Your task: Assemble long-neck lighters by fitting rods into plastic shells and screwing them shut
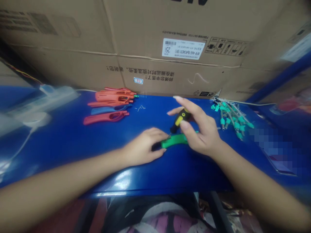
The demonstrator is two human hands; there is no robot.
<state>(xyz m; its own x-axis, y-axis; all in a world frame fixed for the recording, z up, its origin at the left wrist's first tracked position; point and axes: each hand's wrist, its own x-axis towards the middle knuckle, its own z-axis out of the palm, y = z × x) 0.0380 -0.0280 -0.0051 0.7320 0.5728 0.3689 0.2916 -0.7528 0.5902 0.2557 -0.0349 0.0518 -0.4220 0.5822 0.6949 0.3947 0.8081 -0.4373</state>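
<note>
Near the front of the blue table [102, 139], my left hand [147, 145] is closed around one end of a green plastic handle [176, 140]. My right hand [201, 127] grips a black and yellow screwdriver [179, 121] between thumb and fingers, with the index finger stretched out above it. The screwdriver tilts, and its tip meets the green handle close to my left fingertips. The right palm and thumb cover the handle's other end. Whether a screw sits under the tip is too small to tell.
Red, orange and blue plastic handles [107, 118] lie stacked to the left, beside small thin pins [140, 108]. Several metal rods with green ends [233, 118] are heaped at the right. A large cardboard box [136, 38] stands behind; a power strip [55, 100] lies at left.
</note>
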